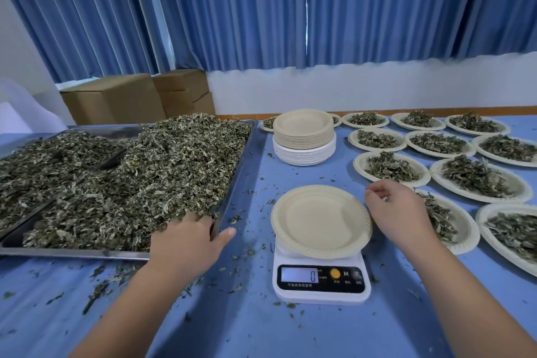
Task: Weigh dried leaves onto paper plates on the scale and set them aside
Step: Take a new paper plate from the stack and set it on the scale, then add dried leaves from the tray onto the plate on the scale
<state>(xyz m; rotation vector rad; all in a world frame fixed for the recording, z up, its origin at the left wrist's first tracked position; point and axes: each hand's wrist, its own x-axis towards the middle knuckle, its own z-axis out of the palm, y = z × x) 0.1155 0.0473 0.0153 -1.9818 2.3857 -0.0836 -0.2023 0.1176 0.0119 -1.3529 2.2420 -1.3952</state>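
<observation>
An empty beige paper plate (321,221) sits on a small white scale (321,282) whose display reads 0. A large metal tray (244,160) on the left holds a heap of dried leaves (139,171). My left hand (189,238) reaches over the tray's near right corner, fingers dug into the leaves, thumb outside the rim. My right hand (398,212) hovers just right of the plate's edge, fingers loosely curled with a leaf scrap at the fingertips.
A stack of unused plates (303,136) stands behind the scale. Several leaf-filled plates (476,177) cover the blue table (232,314) to the right. Loose leaf bits lie scattered around the scale. Cardboard boxes (116,99) sit by the curtain.
</observation>
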